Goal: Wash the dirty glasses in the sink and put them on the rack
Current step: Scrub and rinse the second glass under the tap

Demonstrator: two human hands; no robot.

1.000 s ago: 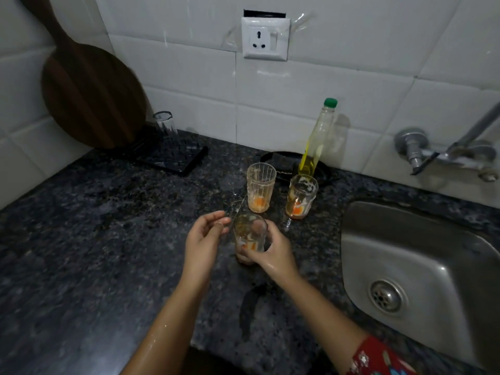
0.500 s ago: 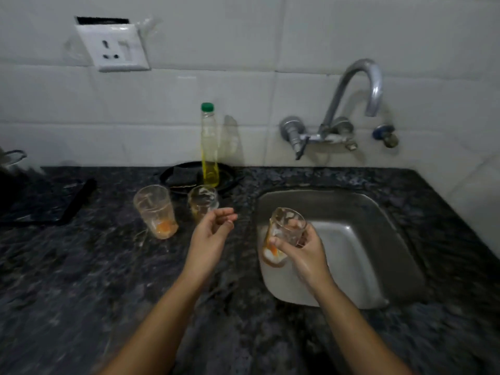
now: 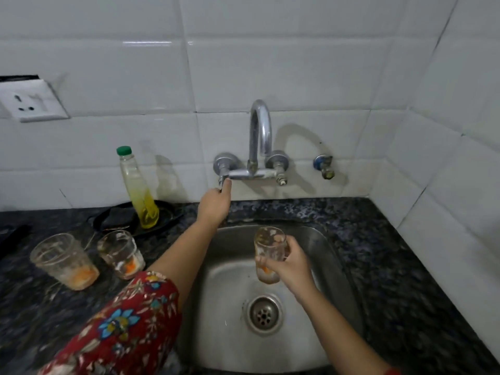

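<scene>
R hand wrapped round dirty glass over sink; L hand pinching tap lever. 3 glasses total, 2 on counter.

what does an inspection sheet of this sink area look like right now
surface: dark speckled counter around a steel sink, basin empty, no water running
job's things: one dirty glass held over the sink; two dirty glasses with orange residue on the counter to the left; rack not in view
clutter: yellow liquid bottle standing on a dark tray
hands: left hand on the tap handle; right hand gripping the glass
cables: nothing seen
surroundings: white tiled wall, wall tap, socket, small valve
</scene>
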